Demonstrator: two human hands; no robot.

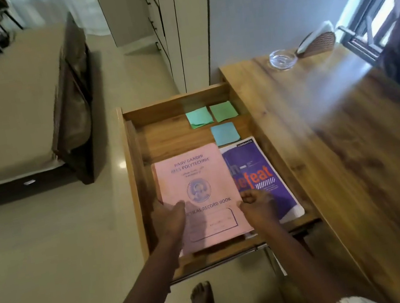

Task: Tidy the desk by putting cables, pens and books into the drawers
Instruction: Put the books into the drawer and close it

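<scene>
A pink record book [194,178] lies inside the open wooden drawer [175,105], partly over a purple book [263,175] to its right. My left hand [169,221] holds the pink book's left edge, thumb on the cover. On the right edge of the pink book, my right hand [258,206] grips with curled fingers. Both hands are near the drawer's front. Three sticky-note pads, two green [198,117] [224,111] and one blue [225,134], lie at the drawer's back right.
The wooden desk top [337,141] runs along the right, with a glass ashtray [282,59] and a brown woven object [318,43] at its far end by the window. A bed [2,118] stands to the left. My bare foot [203,301] is below the drawer.
</scene>
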